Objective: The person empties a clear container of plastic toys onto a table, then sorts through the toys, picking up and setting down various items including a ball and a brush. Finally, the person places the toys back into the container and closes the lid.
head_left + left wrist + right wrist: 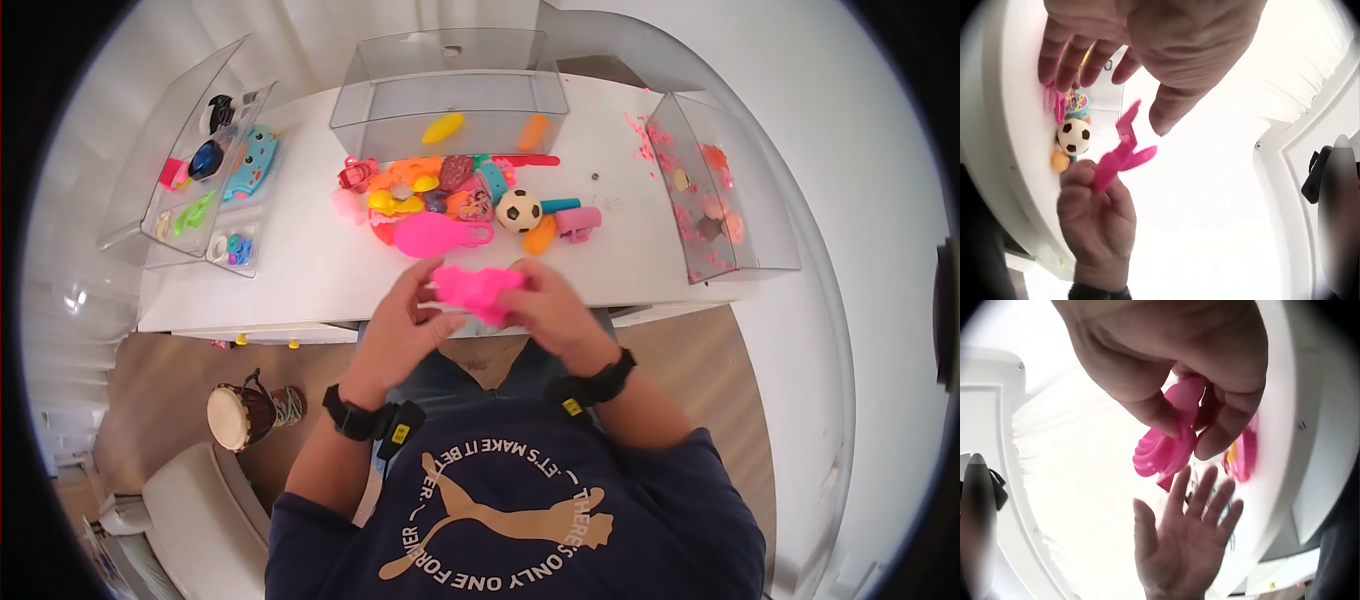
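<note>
A bright pink plastic toy piece (476, 288) with rounded ridges (1159, 450) is held up in front of the body, above the table's near edge. My right hand (556, 308) pinches it by one end between thumb and fingers. From the left wrist view, the pink piece (1121, 156) shows thin, with parts branching off. On its other side my left hand (402, 335) has its fingers spread and holds nothing. In the right wrist view the left palm (1184, 550) faces the piece, fingers extended. Its exact kind is not plain.
On the white table (300, 265) lies a toy pile with a pink paddle-shaped piece (430, 235), a soccer ball (519, 211) and a purple toy (578, 223). Clear bins stand at the left (120, 235), back (350, 118) and right (745, 272). A small drum (230, 418) stands on the floor.
</note>
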The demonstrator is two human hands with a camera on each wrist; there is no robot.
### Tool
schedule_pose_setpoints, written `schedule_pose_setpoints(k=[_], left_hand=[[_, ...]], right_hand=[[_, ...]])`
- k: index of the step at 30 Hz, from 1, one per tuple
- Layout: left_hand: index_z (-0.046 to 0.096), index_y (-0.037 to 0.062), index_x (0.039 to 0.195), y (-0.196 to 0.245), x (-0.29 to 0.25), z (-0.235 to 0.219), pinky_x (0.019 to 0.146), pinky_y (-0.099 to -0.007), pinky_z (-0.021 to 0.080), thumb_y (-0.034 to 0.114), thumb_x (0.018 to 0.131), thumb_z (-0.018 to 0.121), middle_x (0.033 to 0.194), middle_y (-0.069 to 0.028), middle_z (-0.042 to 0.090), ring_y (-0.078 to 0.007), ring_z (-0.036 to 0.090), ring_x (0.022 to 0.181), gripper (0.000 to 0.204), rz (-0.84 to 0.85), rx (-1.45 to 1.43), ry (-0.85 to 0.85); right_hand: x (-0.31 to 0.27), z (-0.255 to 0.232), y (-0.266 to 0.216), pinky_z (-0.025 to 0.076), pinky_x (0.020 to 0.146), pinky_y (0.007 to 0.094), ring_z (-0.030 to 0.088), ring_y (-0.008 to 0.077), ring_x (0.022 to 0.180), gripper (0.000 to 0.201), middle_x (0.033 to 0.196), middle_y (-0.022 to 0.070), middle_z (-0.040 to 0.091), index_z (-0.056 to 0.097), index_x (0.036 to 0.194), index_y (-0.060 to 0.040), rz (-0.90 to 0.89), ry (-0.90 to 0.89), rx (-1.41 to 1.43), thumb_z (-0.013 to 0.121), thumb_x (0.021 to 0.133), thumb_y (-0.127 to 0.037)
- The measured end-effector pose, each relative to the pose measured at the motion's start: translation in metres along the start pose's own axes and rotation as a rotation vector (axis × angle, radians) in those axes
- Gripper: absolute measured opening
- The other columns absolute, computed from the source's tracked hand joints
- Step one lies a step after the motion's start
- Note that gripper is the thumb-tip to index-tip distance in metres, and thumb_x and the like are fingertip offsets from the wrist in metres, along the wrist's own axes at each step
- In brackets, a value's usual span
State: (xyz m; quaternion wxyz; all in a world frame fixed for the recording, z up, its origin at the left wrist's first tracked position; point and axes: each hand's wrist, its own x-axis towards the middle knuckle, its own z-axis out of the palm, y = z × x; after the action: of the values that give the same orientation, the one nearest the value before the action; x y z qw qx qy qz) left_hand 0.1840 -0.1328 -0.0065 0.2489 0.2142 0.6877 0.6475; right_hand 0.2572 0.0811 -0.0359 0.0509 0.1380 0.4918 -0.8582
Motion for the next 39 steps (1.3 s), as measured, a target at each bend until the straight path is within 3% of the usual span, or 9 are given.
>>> schedule_pose_setpoints(k=[1, 4, 10, 16, 25, 31, 34, 39], left_hand=[[0.044, 0.0003, 0.140, 0.000, -0.002, 0.004, 0.087, -0.0314, 0.052, 0.013, 0.085, 0.075, 0.120, -0.0095, 0.058, -0.0159, 0.058, 0.106, 0.065, 0.010, -0.030, -0.051], [0.042, 0.0020, 0.143, 0.008, -0.005, -0.003, 0.087, -0.0296, 0.052, 0.007, 0.082, 0.076, 0.118, -0.0091, 0.059, -0.0154, 0.060, 0.105, 0.070, -0.218, -0.185, -0.076], [0.048, 0.0025, 0.134, 0.007, -0.006, -0.011, 0.085, -0.0274, 0.053, 0.003, 0.080, 0.077, 0.112, -0.0058, 0.060, -0.0136, 0.061, 0.100, 0.061, -0.218, -0.237, -0.147], [0.049, 0.0020, 0.129, 0.009, 0.002, -0.006, 0.076, -0.0301, 0.054, -0.004, 0.081, 0.065, 0.107, -0.0075, 0.060, -0.0154, 0.063, 0.090, 0.052, -0.105, -0.271, -0.023], [0.048, -0.0025, 0.130, 0.023, 0.018, -0.025, 0.066, -0.0309, 0.051, -0.006, 0.081, 0.052, 0.093, -0.0113, 0.062, -0.0178, 0.059, 0.068, 0.049, -0.241, -0.553, 0.118], [0.049, -0.0024, 0.130, 0.016, 0.036, -0.025, 0.068, -0.0331, 0.054, 0.000, 0.088, 0.053, 0.099, -0.0132, 0.065, -0.0180, 0.061, 0.068, 0.042, -0.294, -0.655, 0.121], [0.050, -0.0017, 0.130, 0.018, 0.044, -0.022, 0.069, -0.0328, 0.055, 0.003, 0.092, 0.056, 0.103, -0.0133, 0.066, -0.0187, 0.063, 0.071, 0.039, -0.292, -0.587, 0.086], [0.050, -0.0024, 0.129, 0.026, 0.048, -0.010, 0.069, -0.0301, 0.055, 0.003, 0.092, 0.059, 0.101, -0.0114, 0.066, -0.0181, 0.065, 0.075, 0.039, -0.268, -0.457, 0.066]], right_hand=[[0.001, 0.007, 0.006, 0.058, 0.067, 0.0292, 0.067, 0.0175, 0.077, 0.020, 0.093, 0.0088, 0.064, 0.057, 0.099, -0.0012, 0.044, -0.045, 0.012, 0.070, 0.086, -0.008], [0.003, 0.017, 0.005, 0.059, 0.066, 0.0279, 0.067, 0.0161, 0.079, 0.019, 0.096, 0.0094, 0.064, 0.057, 0.100, -0.0015, 0.125, -0.124, 0.013, 0.069, 0.087, -0.008], [0.004, 0.021, -0.003, 0.059, 0.065, 0.0283, 0.069, 0.0165, 0.080, 0.018, 0.096, 0.0090, 0.067, 0.056, 0.106, -0.0021, 0.184, -0.218, -0.162, 0.065, 0.094, -0.013], [0.006, 0.024, -0.021, 0.058, 0.062, 0.0291, 0.069, 0.0179, 0.073, 0.023, 0.095, 0.0102, 0.068, 0.059, 0.111, 0.0001, 0.147, -0.209, -0.210, 0.062, 0.097, -0.017], [0.017, 0.000, -0.047, 0.053, 0.055, 0.0262, 0.067, 0.0167, 0.066, 0.030, 0.094, 0.0134, 0.069, 0.060, 0.115, 0.0000, 0.098, 0.001, -0.056, 0.053, 0.102, -0.026], [0.011, -0.020, -0.070, 0.050, 0.053, 0.0233, 0.065, 0.0135, 0.064, 0.030, 0.092, 0.0112, 0.071, 0.064, 0.111, 0.0011, 0.080, 0.010, -0.093, 0.053, 0.101, -0.026], [0.012, -0.024, -0.069, 0.052, 0.058, 0.0264, 0.067, 0.0153, 0.070, 0.022, 0.095, 0.0137, 0.070, 0.066, 0.110, 0.0008, 0.014, 0.067, -0.199, 0.057, 0.098, -0.015], [0.007, -0.013, -0.057, 0.054, 0.078, 0.0347, 0.067, 0.0255, 0.094, 0.030, 0.111, 0.0186, 0.067, 0.070, 0.110, -0.0020, -0.830, 0.196, -0.942, 0.064, 0.082, 0.006]])
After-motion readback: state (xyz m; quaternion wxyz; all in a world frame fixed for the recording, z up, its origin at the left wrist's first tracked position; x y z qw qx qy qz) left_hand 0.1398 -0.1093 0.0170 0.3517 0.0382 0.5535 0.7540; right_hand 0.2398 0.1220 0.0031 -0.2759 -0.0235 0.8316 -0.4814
